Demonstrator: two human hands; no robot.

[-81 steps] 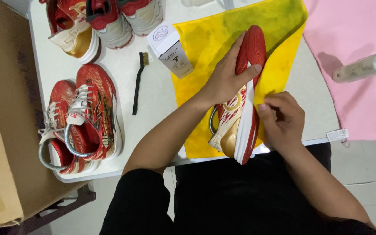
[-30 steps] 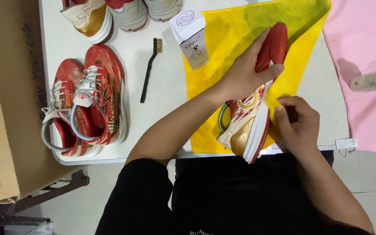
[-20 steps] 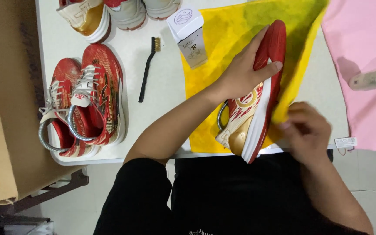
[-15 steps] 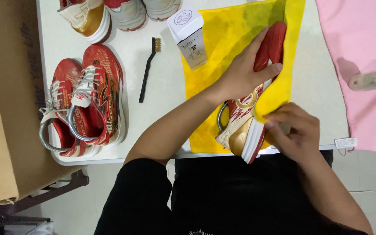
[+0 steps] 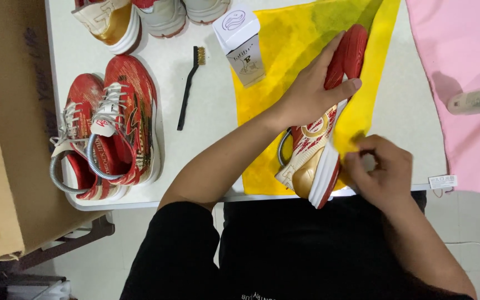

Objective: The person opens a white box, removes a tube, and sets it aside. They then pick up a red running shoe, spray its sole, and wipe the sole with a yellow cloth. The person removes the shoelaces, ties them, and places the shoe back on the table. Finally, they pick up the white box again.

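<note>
A red, white and gold sneaker (image 5: 318, 153) lies on its side on a yellow cloth (image 5: 295, 50) at the table's near edge. My left hand (image 5: 312, 91) presses down on the sneaker's forefoot and grips it. My right hand (image 5: 379, 172) is bunched up against the white sole near the heel, pinching a fold of the yellow cloth against it.
A pair of red sneakers (image 5: 109, 130) lies at the left of the white table (image 5: 206, 116), with a small black brush (image 5: 189, 86) beside them. A white box (image 5: 241, 41) stands on the cloth's corner. More shoes (image 5: 140, 16) sit at the far edge. A cardboard box (image 5: 1, 128) stands left, a pink cloth (image 5: 462, 66) right.
My right hand has shifted along the sole with the cloth, rubbing back and forth near the heel. My left hand has kept its hold on the sneaker.
</note>
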